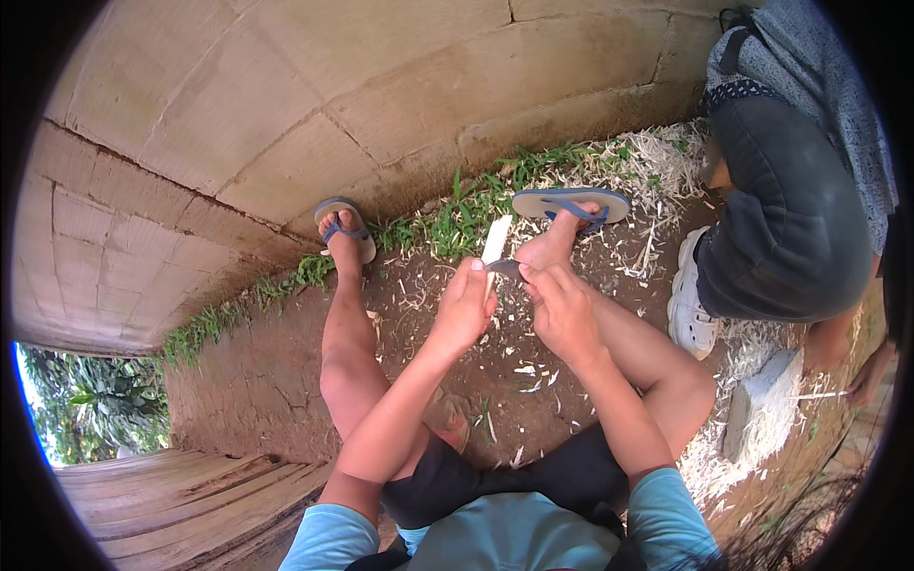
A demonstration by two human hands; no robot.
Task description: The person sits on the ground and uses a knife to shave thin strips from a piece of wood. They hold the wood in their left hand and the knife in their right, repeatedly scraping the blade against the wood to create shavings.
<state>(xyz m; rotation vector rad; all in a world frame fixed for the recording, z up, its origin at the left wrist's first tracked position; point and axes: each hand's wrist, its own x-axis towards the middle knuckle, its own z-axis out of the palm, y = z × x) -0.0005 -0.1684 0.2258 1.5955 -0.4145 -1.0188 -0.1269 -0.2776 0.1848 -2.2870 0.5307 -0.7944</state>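
My left hand (463, 310) is closed around a pale, flat strip of wood (497, 238), which sticks up beyond my fingers with its far end over the grass. My right hand (568, 316) is closed on a small knife, its handle hidden in my fingers. The knife's dark, slightly curved blade (506, 270) points left and lies against the strip beside my left thumb. Both hands are held between my bare legs, above the dirt.
Pale shavings (657, 176) litter the brown ground. A block wall (400, 86) runs along the far side, with grass (457, 224) at its foot. At right sits another person in dark trousers (790, 209), near a grey block (762, 400). Wooden planks (190, 495) lie at lower left.
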